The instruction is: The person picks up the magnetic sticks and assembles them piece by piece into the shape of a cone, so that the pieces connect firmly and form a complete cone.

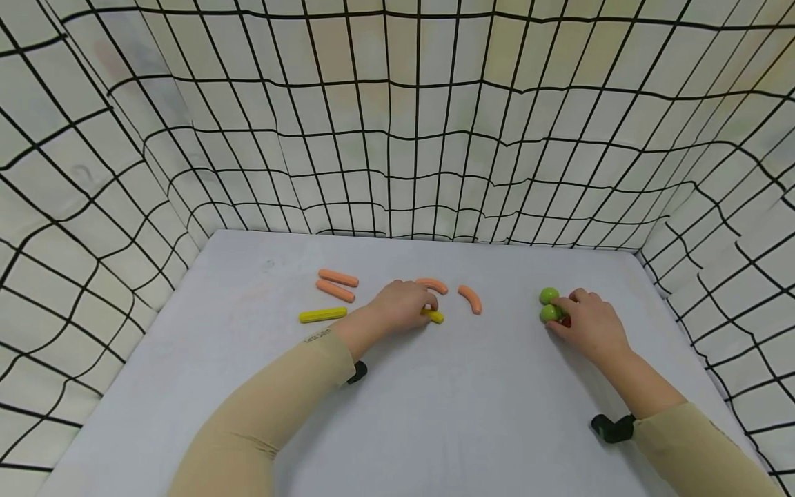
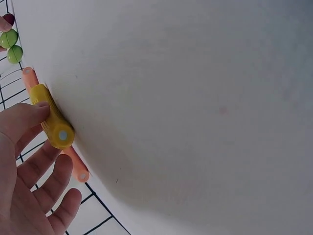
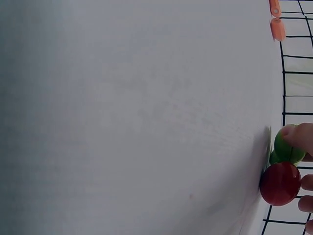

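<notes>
My left hand (image 1: pixel 406 305) pinches a short yellow ridged stick (image 2: pixel 55 120) between thumb and fingers, low over the white table; its other fingers spread loosely. Behind it lie two curved orange sausage-like pieces, one (image 1: pixel 432 284) partly covered by the hand and one (image 1: pixel 470 299) farther right. On the right side, my right hand (image 1: pixel 590 324) is at a small cluster of balls. Its thumb presses on a green ball (image 3: pixel 289 144), with fingers curled behind. A shiny red ball (image 3: pixel 280 183) sits against that green ball, close to the other fingertips. Two green balls (image 1: pixel 549 295) show beyond the hand.
Left of my left hand lie two straight orange sticks (image 1: pixel 338 278) and a long yellow ridged stick (image 1: pixel 323 315). Black netting (image 1: pixel 416 138) over pale walls encloses the back and sides of the table (image 1: pixel 447 414). Dark devices (image 1: pixel 613 429) sit at both wrists.
</notes>
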{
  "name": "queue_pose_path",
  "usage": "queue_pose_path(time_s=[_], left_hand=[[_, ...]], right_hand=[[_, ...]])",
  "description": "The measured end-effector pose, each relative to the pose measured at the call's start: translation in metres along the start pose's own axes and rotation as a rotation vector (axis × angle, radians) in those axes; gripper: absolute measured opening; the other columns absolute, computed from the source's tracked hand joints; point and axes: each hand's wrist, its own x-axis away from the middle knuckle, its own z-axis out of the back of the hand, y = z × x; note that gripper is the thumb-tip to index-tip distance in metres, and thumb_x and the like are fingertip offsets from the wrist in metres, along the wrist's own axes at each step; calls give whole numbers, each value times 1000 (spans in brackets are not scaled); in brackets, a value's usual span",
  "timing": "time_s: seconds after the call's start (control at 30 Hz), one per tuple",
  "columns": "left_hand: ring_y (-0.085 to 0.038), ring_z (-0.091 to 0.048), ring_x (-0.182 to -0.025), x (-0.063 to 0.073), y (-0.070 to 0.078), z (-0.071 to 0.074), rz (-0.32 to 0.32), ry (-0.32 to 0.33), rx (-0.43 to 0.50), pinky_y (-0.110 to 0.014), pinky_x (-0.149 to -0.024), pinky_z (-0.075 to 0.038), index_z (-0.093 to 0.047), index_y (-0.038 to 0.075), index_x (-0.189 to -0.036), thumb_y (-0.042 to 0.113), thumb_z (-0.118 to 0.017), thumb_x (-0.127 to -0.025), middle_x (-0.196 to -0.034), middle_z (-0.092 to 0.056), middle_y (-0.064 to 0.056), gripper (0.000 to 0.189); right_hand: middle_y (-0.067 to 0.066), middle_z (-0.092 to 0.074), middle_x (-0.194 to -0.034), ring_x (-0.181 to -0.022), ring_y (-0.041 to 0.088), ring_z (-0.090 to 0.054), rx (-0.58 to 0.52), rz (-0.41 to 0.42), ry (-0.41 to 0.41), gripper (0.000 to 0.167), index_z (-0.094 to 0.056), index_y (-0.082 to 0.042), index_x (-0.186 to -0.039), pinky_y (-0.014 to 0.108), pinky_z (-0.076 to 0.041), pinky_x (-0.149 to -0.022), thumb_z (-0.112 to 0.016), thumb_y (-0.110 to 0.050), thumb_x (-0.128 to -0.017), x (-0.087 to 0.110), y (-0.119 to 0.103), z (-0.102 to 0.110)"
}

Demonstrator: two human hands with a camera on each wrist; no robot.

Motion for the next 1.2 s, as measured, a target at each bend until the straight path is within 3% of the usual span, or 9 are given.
queue_pose_path(time_s=[0.27,0.6,0.73,1.0,1.2], left_hand=[[-15,-61,-85,5,-2,0,6,-14,5,-37,-84,-49,-73,27,-115,33,-68,-94,-100,-70,9,23],[-16,-61,-91,24,-3,-2,34,-30,23,-40,-90,-46,-72,24,-116,31,-68,-94,-105,-67,5,24],[-15,-60,-88,29,-3,-4,43,-30,28,-39,-85,-48,-71,24,-117,32,-68,-94,-102,-67,5,25],[-11,-54,-79,39,0,-5,72,-29,53,-35,-79,-48,-69,25,-120,35,-70,-92,-97,-65,7,29],[-11,-58,-80,43,5,-5,95,-26,78,-33,-74,-49,-69,23,-119,36,-71,-92,-98,-66,7,29]], right_hand=[[21,-59,-104,-88,35,-56,-25,33,42,41,-69,-2,-116,50,-45,-71,-80,-24,-83,1,-5,3],[18,-62,-103,-93,35,-58,-49,66,61,41,-69,-3,-117,50,-47,-76,-80,-24,-83,3,-18,3],[16,-62,-106,-97,36,-59,-58,93,51,40,-69,-4,-116,52,-47,-78,-80,-24,-83,3,-27,1],[8,-63,-98,-91,29,-60,-54,169,65,39,-71,-7,-112,46,-49,-78,-81,-28,-81,-3,-50,-6],[7,-65,-101,-95,29,-62,-49,226,29,40,-71,-9,-113,46,-50,-83,-80,-34,-82,-12,-71,-8]])
